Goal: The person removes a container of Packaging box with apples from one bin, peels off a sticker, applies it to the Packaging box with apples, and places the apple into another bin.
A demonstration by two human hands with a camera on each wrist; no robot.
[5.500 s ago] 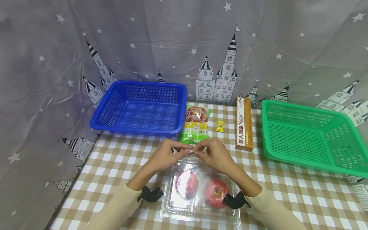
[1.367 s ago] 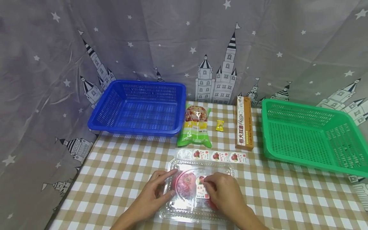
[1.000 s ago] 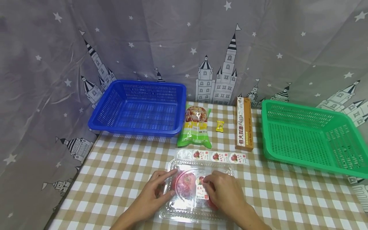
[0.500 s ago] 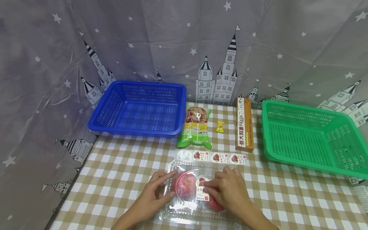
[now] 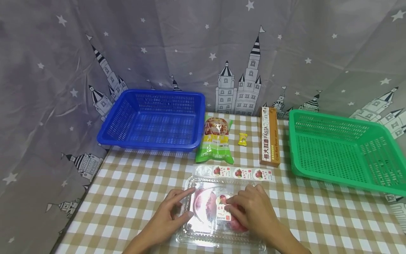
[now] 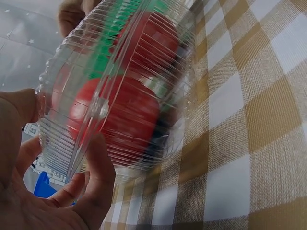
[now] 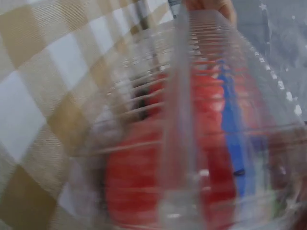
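A clear plastic clamshell box (image 5: 206,238) with two red apples (image 5: 238,225) inside lies on the checked tablecloth. On its lid is a white label sticker (image 5: 223,216) with a red fruit picture. My left hand (image 5: 166,217) holds the box's left side; in the left wrist view its thumb is on the lid and bent fingers (image 6: 98,167) are at the rim. Fingertips of my right hand (image 5: 255,210) press on the sticker's right part. In the right wrist view the box (image 7: 180,96) is blurred and the right hand's fingers are out of sight.
Just behind the box lies a strip of stickers (image 5: 234,173). Farther back are a green food bag (image 5: 215,141), a small yellow packet (image 5: 242,139) and a pasta box (image 5: 269,137). A blue basket (image 5: 150,144) stands back left, a green basket (image 5: 333,180) at right.
Earlier both hands met behind the box, pinching something small. Now the sticker lies on the lid and the strip behind it. Lately the right fingertips have slid slightly over the sticker; the left hand stays put.
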